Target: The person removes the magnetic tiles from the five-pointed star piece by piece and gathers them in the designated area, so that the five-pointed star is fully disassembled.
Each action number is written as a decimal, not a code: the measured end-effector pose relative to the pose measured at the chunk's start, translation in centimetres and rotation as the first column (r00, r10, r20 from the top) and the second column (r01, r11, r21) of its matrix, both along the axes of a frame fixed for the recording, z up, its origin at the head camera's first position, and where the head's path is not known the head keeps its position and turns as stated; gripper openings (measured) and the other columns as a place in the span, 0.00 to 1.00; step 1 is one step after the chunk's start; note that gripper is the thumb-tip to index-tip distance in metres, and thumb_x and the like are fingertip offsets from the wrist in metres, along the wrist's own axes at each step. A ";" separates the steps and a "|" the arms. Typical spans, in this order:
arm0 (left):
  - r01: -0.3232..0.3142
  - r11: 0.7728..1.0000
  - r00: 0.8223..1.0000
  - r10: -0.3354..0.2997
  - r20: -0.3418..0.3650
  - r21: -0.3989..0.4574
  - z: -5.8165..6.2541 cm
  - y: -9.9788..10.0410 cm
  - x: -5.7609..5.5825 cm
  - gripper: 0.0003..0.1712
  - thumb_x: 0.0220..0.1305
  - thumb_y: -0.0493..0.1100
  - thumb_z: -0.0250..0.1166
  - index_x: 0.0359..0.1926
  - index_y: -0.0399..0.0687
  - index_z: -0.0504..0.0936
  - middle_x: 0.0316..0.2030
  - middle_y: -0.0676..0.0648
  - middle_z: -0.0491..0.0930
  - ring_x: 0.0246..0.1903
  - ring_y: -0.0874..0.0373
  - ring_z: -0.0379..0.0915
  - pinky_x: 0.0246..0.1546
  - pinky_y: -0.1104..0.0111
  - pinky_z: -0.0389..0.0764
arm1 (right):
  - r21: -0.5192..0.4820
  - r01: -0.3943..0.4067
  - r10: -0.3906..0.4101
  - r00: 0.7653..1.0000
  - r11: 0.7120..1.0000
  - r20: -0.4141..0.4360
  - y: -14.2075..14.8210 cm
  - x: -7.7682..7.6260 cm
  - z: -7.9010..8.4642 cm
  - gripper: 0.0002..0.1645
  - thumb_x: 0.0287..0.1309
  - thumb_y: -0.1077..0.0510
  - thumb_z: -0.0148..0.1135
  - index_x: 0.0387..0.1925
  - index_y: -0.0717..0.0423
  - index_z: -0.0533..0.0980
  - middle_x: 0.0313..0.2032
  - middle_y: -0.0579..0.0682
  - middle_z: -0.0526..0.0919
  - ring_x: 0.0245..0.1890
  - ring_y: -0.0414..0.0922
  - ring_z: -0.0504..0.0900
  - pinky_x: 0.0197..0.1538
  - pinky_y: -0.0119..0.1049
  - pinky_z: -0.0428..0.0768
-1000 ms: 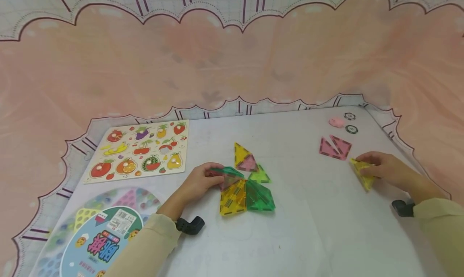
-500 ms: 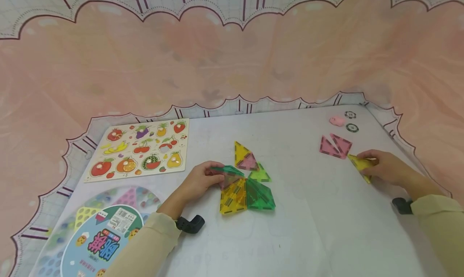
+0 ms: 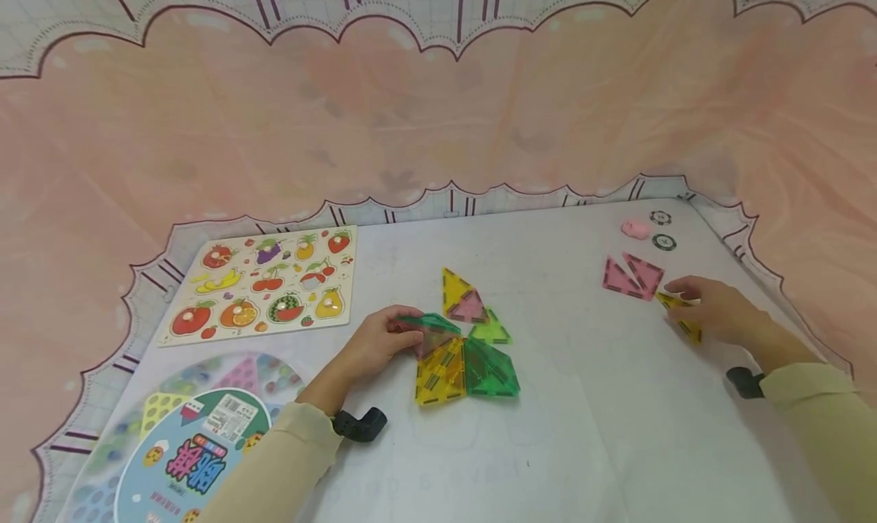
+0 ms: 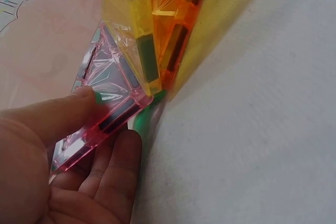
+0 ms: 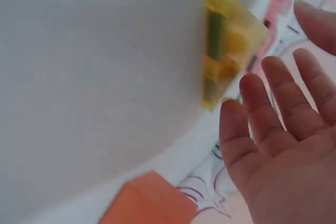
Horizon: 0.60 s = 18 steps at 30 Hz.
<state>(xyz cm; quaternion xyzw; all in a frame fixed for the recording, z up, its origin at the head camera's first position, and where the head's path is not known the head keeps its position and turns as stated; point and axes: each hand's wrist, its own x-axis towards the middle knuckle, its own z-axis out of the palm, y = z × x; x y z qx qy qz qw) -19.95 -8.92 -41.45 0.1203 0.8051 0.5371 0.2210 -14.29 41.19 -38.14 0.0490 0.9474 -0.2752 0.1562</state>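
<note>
My left hand [image 3: 373,344] pinches a pink triangular magnetic tile [image 4: 113,98] between thumb and fingers. That tile joins a cluster of translucent tiles, with a yellow part [image 3: 438,374] in front and a green part [image 3: 492,367] beside it. At the cluster's back lie a yellow triangle [image 3: 454,288], a small pink triangle [image 3: 469,307] and a light green triangle [image 3: 490,329]. On the right, my right hand [image 3: 726,314] hovers with fingers extended over a yellow triangular tile [image 5: 223,51]. A gap shows between its fingertips and that tile in the right wrist view.
Two pink triangles [image 3: 622,276] lie just beyond the right hand. Behind them are a pink pig-like figure [image 3: 636,228] and two round chips [image 3: 664,242]. A fruit puzzle board [image 3: 256,283] and a round game box [image 3: 185,454] occupy the left side.
The right hand has set the yellow triangle down near the pink triangles and let go of it, its fingers now extended. The left hand has stayed in place on the pink tile.
</note>
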 end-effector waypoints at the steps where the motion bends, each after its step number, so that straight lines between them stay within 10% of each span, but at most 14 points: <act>1: 0.000 1.000 1.000 0.000 0.000 0.001 0.0 0.0 0.0 0.18 0.55 0.46 0.64 0.48 0.52 0.74 0.35 0.47 0.78 0.35 0.54 0.74 0.37 0.66 0.73 | 0.009 -0.004 0.004 1.000 1.000 0.000 -0.1 -0.1 -0.2 0.33 0.56 0.46 0.57 0.58 0.60 0.61 0.54 0.69 0.62 0.50 0.64 0.63 0.46 0.57 0.68; 18: 0.002 1.000 1.000 -0.002 0.003 0.020 -0.3 -0.1 0.0 0.19 0.54 0.47 0.64 0.48 0.52 0.74 0.35 0.47 0.78 0.35 0.54 0.74 0.37 0.66 0.73 | 0.104 0.018 -0.015 0.999 0.994 -0.031 -0.4 -0.2 0.0 0.31 0.57 0.48 0.55 0.57 0.59 0.62 0.52 0.70 0.63 0.48 0.65 0.65 0.41 0.55 0.70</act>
